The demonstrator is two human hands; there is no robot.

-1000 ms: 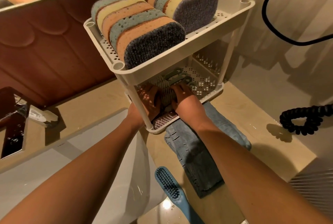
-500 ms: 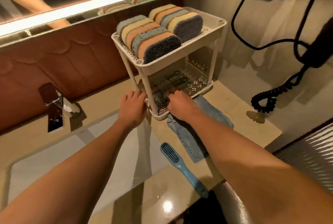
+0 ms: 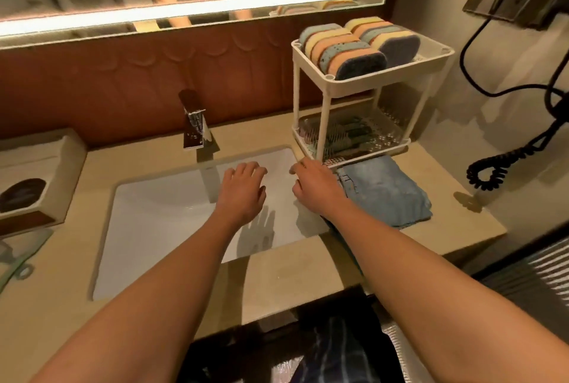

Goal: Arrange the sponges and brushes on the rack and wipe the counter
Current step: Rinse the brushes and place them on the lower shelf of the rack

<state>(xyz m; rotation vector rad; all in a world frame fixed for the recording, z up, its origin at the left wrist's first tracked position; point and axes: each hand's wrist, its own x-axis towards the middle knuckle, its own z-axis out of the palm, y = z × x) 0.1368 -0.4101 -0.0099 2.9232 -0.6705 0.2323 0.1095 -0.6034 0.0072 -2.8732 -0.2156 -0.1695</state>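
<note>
Both hands empty, fingers apart: left hand [image 3: 243, 190] over sink [image 3: 160, 207], right hand [image 3: 317, 188] beside blue cloth [image 3: 385, 190] at three o'clock. Grip the cloth flat, wipe bench [image 3: 277, 278] outward.

Dim, warm light comes from the glowing strip along the mirror's lower edge [image 3: 191, 10]; the left hand [image 3: 241, 193] casts a finger-shaped shadow just below its fingers; edges bow and soften.

Both hands hover palm down, fingers spread and holding nothing. Beneath the left hand [image 3: 243, 191] fingers lies the open white sink basin [image 3: 160, 207]; the chrome faucet [image 3: 194, 127] stands beyond them. Just past the right hand [image 3: 317, 188] fingertips, the two-tier rack [image 3: 326, 118] blocks forward reach. A folded blue cloth [image 3: 385, 190] lies beside that hand's outer side.
</note>
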